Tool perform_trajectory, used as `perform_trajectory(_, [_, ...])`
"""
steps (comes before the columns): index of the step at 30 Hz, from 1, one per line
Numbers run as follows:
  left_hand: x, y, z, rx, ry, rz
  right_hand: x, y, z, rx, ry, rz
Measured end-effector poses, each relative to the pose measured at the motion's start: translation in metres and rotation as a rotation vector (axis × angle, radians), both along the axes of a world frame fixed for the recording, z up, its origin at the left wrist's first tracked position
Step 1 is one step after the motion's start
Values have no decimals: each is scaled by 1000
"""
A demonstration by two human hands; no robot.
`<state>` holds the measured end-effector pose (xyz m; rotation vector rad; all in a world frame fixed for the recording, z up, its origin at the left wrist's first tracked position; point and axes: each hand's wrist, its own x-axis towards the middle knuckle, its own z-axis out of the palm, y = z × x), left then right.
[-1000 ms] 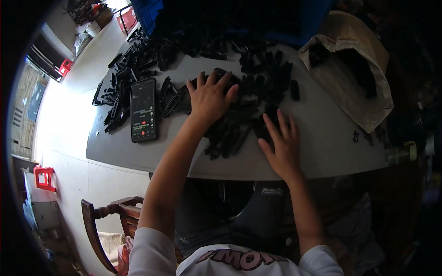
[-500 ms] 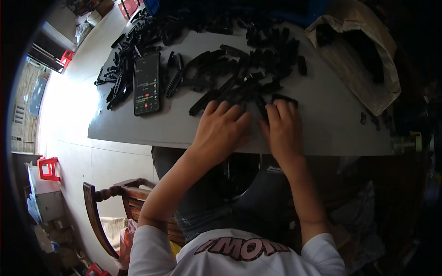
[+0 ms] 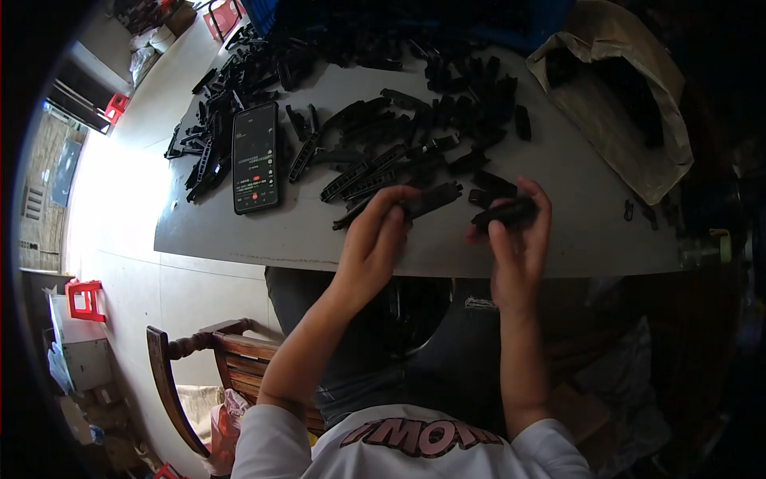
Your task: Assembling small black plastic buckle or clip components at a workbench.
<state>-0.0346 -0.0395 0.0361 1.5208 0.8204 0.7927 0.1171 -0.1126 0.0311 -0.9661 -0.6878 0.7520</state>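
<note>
My left hand (image 3: 372,239) is closed around a long black plastic part (image 3: 435,199), which sticks out to the right of the fingers. My right hand (image 3: 523,247) grips a shorter, dark plastic piece (image 3: 511,214) between thumb and fingers, a little above the tabletop. Just beyond it, another black piece (image 3: 493,184) lies on the table. Many similar black strips, some with ribbed slots (image 3: 343,182), are heaped beyond my left hand. What exact kind of part these are, I cannot tell.
A phone (image 3: 255,160) with its screen lit lies left on the grey table (image 3: 223,235). More black parts (image 3: 215,144) surround it. An open tan bag (image 3: 638,164) with dark contents lies at the right. A blue crate (image 3: 527,24) stands at the far edge, and a wooden chair (image 3: 239,355) below left.
Both hands have come up from the pile. The left now holds a long black part and the right has turned palm-up with a black piece in its fingers.
</note>
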Motion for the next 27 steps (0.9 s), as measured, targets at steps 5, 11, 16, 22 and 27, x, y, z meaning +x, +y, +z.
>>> perform_trajectory(5, [5,-19,-8,-209,-152,-30,-7,-19,-1,-71,-77,54])
perform_trajectory(11, [9,-44,-12,85,-71,-69,-23,-23,-11,-88,-51,101])
perform_trajectory(16, [8,-51,-8,200,82,-99,-27,-37,-17,-26,11,83])
perform_trajectory(22, [7,-66,-23,111,-18,-90,-36,-44,-14,-120,-82,49])
perform_trajectory(27, [1,-68,-29,-283,-195,-70,-37,-54,-14,-139,-82,47])
